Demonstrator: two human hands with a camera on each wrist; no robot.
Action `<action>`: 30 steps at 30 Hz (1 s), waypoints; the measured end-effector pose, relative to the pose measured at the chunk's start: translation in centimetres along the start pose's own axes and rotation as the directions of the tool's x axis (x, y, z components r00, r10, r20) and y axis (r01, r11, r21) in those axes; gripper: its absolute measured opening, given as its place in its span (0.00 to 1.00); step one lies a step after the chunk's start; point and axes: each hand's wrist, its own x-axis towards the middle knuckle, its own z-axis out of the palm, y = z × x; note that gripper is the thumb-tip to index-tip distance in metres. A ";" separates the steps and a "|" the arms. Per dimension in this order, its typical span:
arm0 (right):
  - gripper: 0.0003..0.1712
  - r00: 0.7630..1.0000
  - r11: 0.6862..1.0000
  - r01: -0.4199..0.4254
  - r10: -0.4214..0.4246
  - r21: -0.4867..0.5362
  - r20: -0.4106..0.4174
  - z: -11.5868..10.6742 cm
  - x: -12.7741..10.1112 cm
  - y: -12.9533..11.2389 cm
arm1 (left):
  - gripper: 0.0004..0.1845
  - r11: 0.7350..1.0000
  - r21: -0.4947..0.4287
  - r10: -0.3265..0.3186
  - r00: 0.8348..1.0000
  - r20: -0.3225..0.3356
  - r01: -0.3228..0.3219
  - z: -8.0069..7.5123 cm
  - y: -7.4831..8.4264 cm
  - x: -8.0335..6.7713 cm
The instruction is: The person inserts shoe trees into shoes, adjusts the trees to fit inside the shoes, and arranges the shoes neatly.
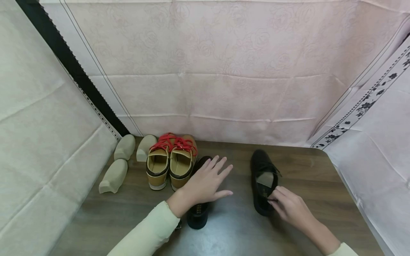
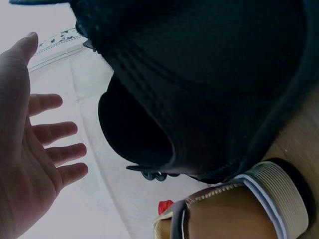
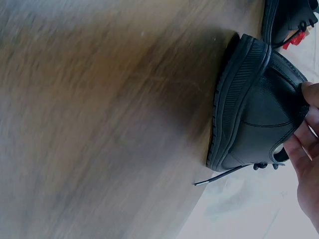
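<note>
My right hand (image 1: 289,206) pinches the side rim of a black lace-up shoe (image 1: 260,160) on the wooden floor; the thumb and fingers meet at its collar in the right wrist view. Inside that shoe's opening shows a pale piece (image 1: 265,179), shaped like a toe insert. Spread-fingered, my left hand (image 1: 205,181) hovers over a second black shoe (image 1: 197,221), covering its middle. In the left wrist view this hand's fingers are straight and hold nothing, with the black shoe (image 2: 209,74) close to the camera.
A pair of tan shoes (image 1: 157,182) with red laces (image 1: 164,141) stands left of the second black shoe. Several beige toe-shaped inserts (image 1: 116,174) lie by the left cloth wall (image 1: 64,142). Pale cloth (image 1: 224,89) hangs behind, and more cloth (image 1: 378,160) borders the right.
</note>
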 end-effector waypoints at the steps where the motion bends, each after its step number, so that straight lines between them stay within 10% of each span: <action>1: 0.06 1.000 1.000 -0.005 0.005 0.000 -0.001 -0.1 -0.1 0.1 | 0.45 1.000 0.000 -0.001 1.000 0.007 0.001 0.0 0.1 0.1; 30: 0.29 0.994 0.992 -0.074 0.064 -0.106 -0.093 -2.3 -1.5 4.0 | 0.46 1.000 -0.012 -0.005 1.000 0.015 0.006 0.3 2.2 2.5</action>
